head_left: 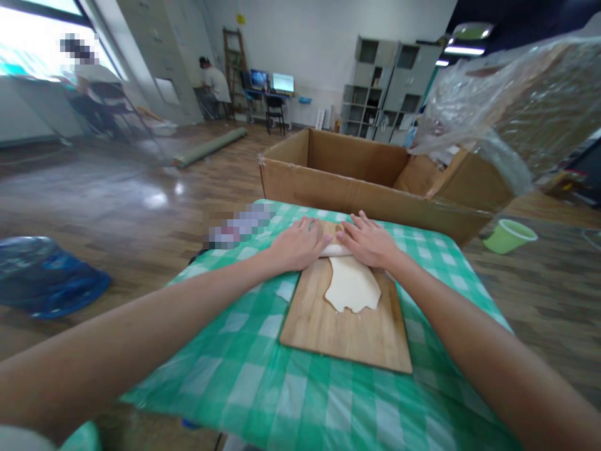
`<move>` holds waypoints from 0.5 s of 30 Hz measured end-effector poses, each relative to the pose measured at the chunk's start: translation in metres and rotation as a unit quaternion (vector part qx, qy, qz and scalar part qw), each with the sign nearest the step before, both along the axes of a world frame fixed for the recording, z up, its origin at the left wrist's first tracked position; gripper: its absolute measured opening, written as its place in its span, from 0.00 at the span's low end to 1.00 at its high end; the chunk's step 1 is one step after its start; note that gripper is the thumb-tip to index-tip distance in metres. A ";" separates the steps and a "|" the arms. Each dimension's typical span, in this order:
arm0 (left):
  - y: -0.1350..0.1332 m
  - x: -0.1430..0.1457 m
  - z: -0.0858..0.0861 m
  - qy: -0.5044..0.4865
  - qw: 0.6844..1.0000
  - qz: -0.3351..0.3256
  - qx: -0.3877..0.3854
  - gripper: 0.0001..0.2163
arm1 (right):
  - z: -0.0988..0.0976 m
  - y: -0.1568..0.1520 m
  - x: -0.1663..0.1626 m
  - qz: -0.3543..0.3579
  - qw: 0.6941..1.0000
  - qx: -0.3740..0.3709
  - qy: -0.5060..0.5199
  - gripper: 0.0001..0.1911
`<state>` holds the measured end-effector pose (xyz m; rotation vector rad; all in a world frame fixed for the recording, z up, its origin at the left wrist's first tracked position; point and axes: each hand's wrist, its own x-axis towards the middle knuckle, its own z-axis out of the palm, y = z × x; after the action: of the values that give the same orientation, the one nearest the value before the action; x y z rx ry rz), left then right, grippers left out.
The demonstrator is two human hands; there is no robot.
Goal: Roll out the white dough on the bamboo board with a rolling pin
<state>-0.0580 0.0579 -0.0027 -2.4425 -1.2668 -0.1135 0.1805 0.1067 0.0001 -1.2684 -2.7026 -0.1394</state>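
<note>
A flat sheet of pale dough lies on a wooden cutting board on a table with a green checked cloth. At the far end of the board, both palms press down on a pale rolling pin with dough wrapped around it. My left hand rests on its left part, fingers stretched flat. My right hand lies on its right part, fingers spread. The ends of the pin are hidden under my hands.
A large open cardboard box stands just beyond the table. A green bucket sits on the wooden floor at right, a blue bag at left. Clear plastic wrap hangs at upper right. Two people sit far off.
</note>
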 end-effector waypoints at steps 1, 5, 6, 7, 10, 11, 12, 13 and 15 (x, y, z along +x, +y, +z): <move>-0.009 0.003 0.001 -0.020 1.000 0.015 -0.003 0.23 | 0.002 -0.008 0.000 -0.015 1.000 -0.001 0.002 0.39; -0.038 0.016 0.004 -0.116 0.989 0.075 -0.042 0.23 | 0.007 -0.043 0.002 -0.044 0.999 -0.009 0.010 0.40; -0.044 0.019 0.004 -0.133 0.986 0.087 -0.051 0.25 | 0.008 -0.052 0.003 -0.045 0.999 -0.012 0.015 0.40; -0.050 0.020 0.003 -0.144 0.983 0.096 -0.059 0.27 | 0.008 -0.061 0.005 -0.045 0.999 -0.015 0.020 0.40; -0.070 0.024 -0.001 -0.163 0.981 0.087 -0.064 0.31 | 0.008 -0.090 0.013 -0.034 0.999 -0.008 0.028 0.41; -0.077 0.025 -0.002 -0.165 0.981 0.077 -0.062 0.31 | 0.007 -0.099 0.016 -0.024 0.999 0.003 0.027 0.42; -0.085 0.026 -0.003 -0.165 0.982 0.069 -0.060 0.31 | 0.006 -0.107 0.020 -0.012 1.000 0.013 0.023 0.42; -0.092 0.028 -0.003 -0.164 0.983 0.065 -0.058 0.32 | 0.006 -0.114 0.023 -0.004 1.000 0.021 0.020 0.43; -0.105 0.031 -0.003 -0.160 0.983 0.068 -0.058 0.34 | 0.005 -0.123 0.028 0.007 0.999 0.028 0.014 0.44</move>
<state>-0.0274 -0.0467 -0.0054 -2.4960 -1.6132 -0.4206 0.2089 -0.0163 0.0052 -1.2270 -2.6632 -0.1931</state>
